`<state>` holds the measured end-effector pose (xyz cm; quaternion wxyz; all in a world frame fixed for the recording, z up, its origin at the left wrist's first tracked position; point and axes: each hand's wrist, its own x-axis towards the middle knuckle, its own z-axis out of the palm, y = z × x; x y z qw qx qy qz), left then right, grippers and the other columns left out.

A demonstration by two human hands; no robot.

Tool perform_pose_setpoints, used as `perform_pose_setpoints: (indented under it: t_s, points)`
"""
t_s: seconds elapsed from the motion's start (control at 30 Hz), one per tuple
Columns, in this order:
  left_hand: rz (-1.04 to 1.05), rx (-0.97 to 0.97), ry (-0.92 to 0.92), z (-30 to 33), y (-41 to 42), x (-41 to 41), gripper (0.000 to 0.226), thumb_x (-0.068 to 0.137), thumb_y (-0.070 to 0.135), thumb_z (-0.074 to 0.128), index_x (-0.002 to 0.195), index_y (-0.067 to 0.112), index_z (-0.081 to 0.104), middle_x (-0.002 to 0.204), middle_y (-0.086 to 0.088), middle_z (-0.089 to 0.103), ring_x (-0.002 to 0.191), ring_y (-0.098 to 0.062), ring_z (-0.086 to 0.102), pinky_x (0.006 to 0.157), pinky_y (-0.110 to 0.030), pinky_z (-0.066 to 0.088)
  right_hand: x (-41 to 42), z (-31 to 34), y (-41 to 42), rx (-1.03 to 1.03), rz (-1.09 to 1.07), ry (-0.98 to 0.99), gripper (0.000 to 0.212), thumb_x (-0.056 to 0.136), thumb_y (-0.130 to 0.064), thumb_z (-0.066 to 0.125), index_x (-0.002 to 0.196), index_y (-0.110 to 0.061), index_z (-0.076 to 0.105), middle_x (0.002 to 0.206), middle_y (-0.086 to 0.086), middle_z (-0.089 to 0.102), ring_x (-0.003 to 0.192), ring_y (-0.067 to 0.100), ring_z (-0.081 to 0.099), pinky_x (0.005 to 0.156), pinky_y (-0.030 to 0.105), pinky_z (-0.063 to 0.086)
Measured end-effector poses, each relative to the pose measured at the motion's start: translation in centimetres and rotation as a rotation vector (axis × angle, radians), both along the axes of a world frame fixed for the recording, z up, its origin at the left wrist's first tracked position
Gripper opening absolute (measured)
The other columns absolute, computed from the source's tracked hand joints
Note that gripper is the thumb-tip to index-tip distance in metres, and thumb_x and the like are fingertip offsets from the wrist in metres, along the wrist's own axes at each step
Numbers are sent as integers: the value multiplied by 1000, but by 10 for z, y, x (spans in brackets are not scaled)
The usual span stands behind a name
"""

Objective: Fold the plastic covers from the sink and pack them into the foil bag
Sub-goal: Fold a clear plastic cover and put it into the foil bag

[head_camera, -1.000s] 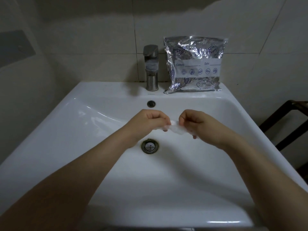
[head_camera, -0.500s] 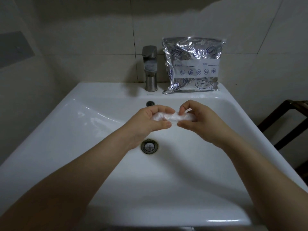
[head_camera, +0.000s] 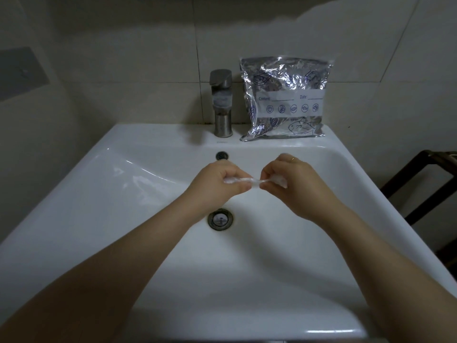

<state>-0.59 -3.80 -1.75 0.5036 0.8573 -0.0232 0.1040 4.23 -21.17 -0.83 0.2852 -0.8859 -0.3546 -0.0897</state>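
Observation:
Above the white sink [head_camera: 103,194], a thin clear plastic cover [head_camera: 249,180] is stretched into a narrow strip between both hands. My left hand [head_camera: 217,184] pinches its left end with curled fingers. My right hand [head_camera: 291,181] pinches the right end, where a bunched bit of plastic sticks out below the fingers. The silver foil bag [head_camera: 284,100] stands upright on the sink's back ledge, leaning against the tiled wall, to the right of the tap. Its top looks shut; what it holds is hidden.
A steel tap [head_camera: 222,102] stands at the back centre of the ledge. The drain [head_camera: 220,219] lies under my left wrist and the overflow hole [head_camera: 221,155] sits above it. A dark wooden rack [head_camera: 420,184] stands to the right of the sink.
The hands have drawn slightly apart, pulling the bunched cover out into a thin strip. My right hand has turned so its knuckles face up.

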Motion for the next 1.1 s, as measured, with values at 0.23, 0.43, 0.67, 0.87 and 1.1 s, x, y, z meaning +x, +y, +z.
perform_pose_setpoints:
  t_s: [0.23,0.43,0.67,0.87,1.1]
  points:
    - [-39,-36,77,1,0,-1,19,81,13,69,77,31,65,76,8,65,75,-7,58,79,-27,45,4,-1,-2,-25,-41,-51,3,83,-27,67,85,-25,65,76,-17,53,79,10,46,81,26,31]
    - [-61,-98,102,2,3,0,18,80,6,69,78,23,64,72,6,64,73,-8,57,77,-22,44,0,5,-3,108,44,212,11,83,-16,68,76,-21,62,63,-15,58,57,-6,51,55,9,37]
    - [6,-134,128,15,14,-2,23,72,7,77,88,18,63,65,1,67,57,-6,61,63,-12,47,-4,14,-8,53,95,534,7,86,-15,64,80,-12,67,62,-5,68,47,5,58,43,20,39]
    - [208,-693,273,8,2,0,40,82,35,66,115,15,55,89,3,72,77,-9,69,76,-27,49,-8,5,2,471,52,639,14,89,-8,59,76,-4,62,62,-1,67,47,12,57,51,24,39]
    - [-20,-639,447,-9,-20,-6,20,86,34,61,96,16,63,86,1,65,77,-16,71,86,-31,49,-13,-8,14,398,34,504,12,88,-14,61,77,-12,63,67,3,69,53,15,61,45,24,43]
